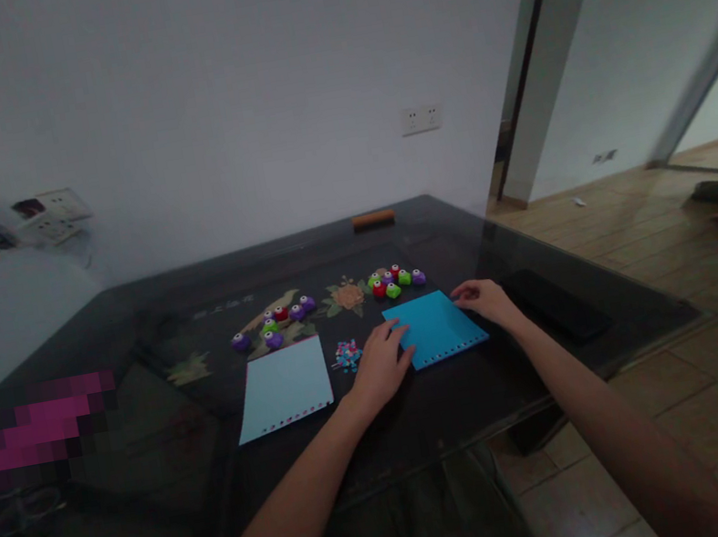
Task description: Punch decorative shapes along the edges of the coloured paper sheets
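Note:
A blue sheet stack with holes along its near edge lies on the dark table. My left hand rests at its left edge, fingers apart. At its right edge is my right hand, with thumb and fingers near the upper right corner; whether they pinch the sheets is too small to tell. A pale sheet with punched holes lies to the left. Between the two sheets sits a small pile of pink, blue and white pieces, beside my left hand.
Several purple, red and green round objects form a left group and a right group behind the sheets. A brown block lies at the table's back edge, a black flat object at the right.

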Demonstrator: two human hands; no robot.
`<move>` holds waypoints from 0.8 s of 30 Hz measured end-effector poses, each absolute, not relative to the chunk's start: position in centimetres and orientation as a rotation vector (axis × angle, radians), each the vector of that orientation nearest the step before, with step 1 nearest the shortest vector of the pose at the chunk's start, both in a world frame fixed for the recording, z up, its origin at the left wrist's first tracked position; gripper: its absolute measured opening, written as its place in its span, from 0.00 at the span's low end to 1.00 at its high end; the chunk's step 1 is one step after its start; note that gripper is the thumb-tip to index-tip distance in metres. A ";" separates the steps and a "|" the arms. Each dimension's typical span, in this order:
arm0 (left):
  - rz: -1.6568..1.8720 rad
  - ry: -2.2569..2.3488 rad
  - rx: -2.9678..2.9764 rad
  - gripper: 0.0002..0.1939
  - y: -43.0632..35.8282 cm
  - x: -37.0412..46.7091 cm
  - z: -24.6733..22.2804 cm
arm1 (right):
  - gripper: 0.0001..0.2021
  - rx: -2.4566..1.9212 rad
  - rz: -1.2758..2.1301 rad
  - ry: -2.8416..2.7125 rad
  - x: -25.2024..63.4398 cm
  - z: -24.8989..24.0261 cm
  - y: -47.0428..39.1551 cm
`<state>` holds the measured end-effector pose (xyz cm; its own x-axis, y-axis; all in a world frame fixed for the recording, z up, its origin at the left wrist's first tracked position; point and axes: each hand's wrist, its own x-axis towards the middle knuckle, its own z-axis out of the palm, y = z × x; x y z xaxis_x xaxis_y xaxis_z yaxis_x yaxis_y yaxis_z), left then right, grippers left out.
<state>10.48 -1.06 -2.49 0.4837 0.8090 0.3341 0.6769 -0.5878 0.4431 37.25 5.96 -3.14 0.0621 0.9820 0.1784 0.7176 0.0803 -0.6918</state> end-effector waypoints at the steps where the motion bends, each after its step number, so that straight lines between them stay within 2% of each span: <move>1: 0.785 1.260 2.492 0.18 -1.2 10.5 -1.9 | 0.10 -1.703 0.515 -1.703 37.3 -3.1 6.0; 6: 0.950 1.176 2.477 0.14 -1.5 8.7 2.4 | 0.10 -1.669 0.527 -1.655 36.9 -2.2 5.7; 10: 1.074 1.275 2.452 0.12 -0.5 3.1 4.5 | 0.10 -1.573 0.479 -1.698 35.1 -0.1 5.1; 17: 1.049 1.788 2.183 0.12 1.7 -9.5 1.1 | 0.08 -1.276 0.552 -1.889 26.1 3.0 5.0; 21: 1.002 1.855 2.079 0.14 1.9 -12.7 -0.9 | 0.07 -1.055 0.695 -2.059 18.9 2.8 6.1; 24: 0.972 1.857 2.085 0.15 1.8 -13.3 -1.3 | 0.07 -1.029 0.672 -2.196 14.3 2.2 7.0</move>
